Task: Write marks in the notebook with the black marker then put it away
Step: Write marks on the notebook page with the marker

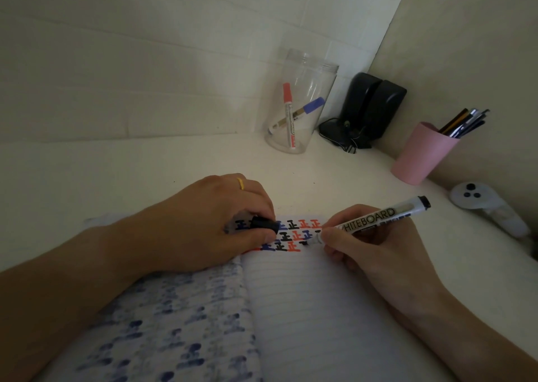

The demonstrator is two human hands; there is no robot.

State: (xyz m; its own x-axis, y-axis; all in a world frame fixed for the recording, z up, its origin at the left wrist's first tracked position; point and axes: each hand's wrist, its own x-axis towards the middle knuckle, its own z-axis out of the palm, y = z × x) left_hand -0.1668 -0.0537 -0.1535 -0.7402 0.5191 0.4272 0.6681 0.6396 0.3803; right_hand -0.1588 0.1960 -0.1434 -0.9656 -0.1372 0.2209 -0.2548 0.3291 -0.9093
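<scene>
An open lined notebook [314,309] lies in front of me, its right page carrying rows of black, red and blue marks near the top. My right hand [375,247] grips the black whiteboard marker [369,220], tip down on the third row of marks. My left hand [215,224] rests on the notebook's upper left and pinches the marker's black cap [264,224]. The left page shows blue ink bleed-through.
A clear plastic jar [302,102] at the back holds a red marker [288,114] and a blue marker [305,111]. Black speakers [366,108] stand in the corner. A pink cup [422,151] of pencils and a white controller [489,207] sit at right.
</scene>
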